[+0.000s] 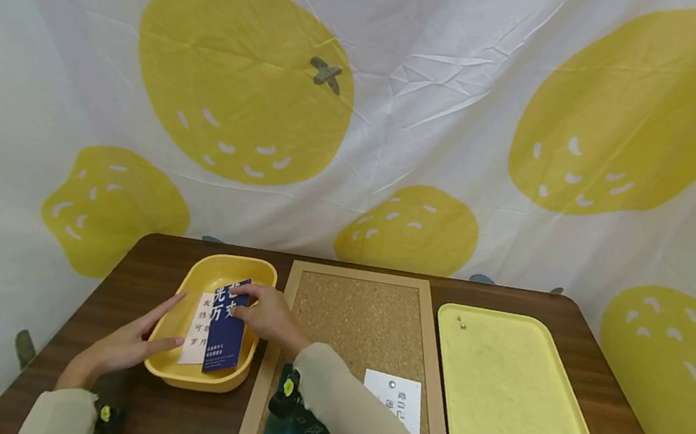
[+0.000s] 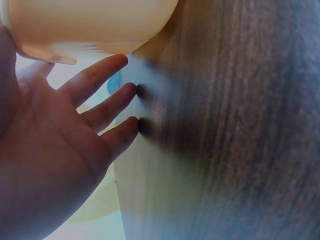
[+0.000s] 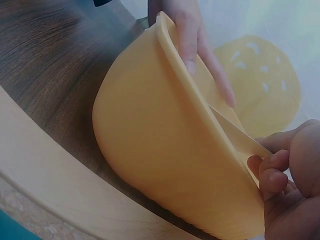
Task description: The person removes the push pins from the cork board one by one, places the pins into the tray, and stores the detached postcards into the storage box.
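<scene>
Lemon-printed cloth hangs behind your dark wooden desk, where a corkboard takes the middle and a pale yellow tray lies to its right. What your next move turns on, I judge, is how the blue card sits to your right hand. That hand has it pinched by its far right side, so most of the card extends leftward and back toward you. Its long axis runs near to far, the far end leaning slightly right, within the yellow basin and partly over a white card. Your left hand is farther from it, at the basin's left rim, fingers spread and straight, grasping nothing. The corkboard is just beside the basin, on your right hand's side.
</scene>
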{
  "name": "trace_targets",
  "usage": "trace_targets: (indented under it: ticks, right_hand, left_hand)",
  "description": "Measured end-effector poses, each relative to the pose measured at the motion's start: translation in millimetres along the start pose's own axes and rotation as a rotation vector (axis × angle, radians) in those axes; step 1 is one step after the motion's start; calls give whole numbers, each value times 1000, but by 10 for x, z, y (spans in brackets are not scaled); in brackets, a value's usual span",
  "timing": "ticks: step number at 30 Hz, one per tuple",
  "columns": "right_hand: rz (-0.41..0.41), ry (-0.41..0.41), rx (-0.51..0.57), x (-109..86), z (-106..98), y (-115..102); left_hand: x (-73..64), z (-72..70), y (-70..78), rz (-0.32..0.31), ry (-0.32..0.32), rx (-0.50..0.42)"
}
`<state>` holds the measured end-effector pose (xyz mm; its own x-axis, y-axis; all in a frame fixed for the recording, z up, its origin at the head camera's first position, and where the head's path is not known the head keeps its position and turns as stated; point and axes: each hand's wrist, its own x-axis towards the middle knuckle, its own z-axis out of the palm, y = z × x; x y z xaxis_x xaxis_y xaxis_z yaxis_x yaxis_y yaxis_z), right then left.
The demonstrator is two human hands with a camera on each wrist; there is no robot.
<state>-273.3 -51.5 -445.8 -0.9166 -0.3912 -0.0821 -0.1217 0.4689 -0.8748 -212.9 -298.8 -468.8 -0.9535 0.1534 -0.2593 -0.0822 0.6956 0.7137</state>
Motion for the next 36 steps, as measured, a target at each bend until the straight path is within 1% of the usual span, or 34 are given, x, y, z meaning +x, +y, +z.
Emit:
trace_targets:
  ticks: [5,9,15,18,21,24,26,31,36]
  right_hand:
    - [-12,2,2,-2,-5,-1]
    - [0,2,12,3,-5,-2]
    - [7,1,25,1,-6,-5]
    - [5,-2,31,2,-7,-2]
    - [-11,0,29,4,-9,6]
    - [-46,7,8,5,-11,20]
    - [-55,12,-1,2,-12,27]
    - [-42,15,10,-11,-20,25]
    - [-57,8,8,-5,-35,16]
  left_hand:
    - [-2,-3,-2,7,1,-1]
    - [-7,-7,9,1,-3,-6]
    - [-12,-11,7,14,0,-13]
    - [-7,-10,4,9,-3,-12]
    - [3,-6,-11,6,-5,-13]
    - [11,-4,-31,18,-2,-11]
    - [13,-2,-41,21,-4,-11]
    - [5,-3,-33,18,-5,-17]
    - [-8,-3,-21,30,-2,-21]
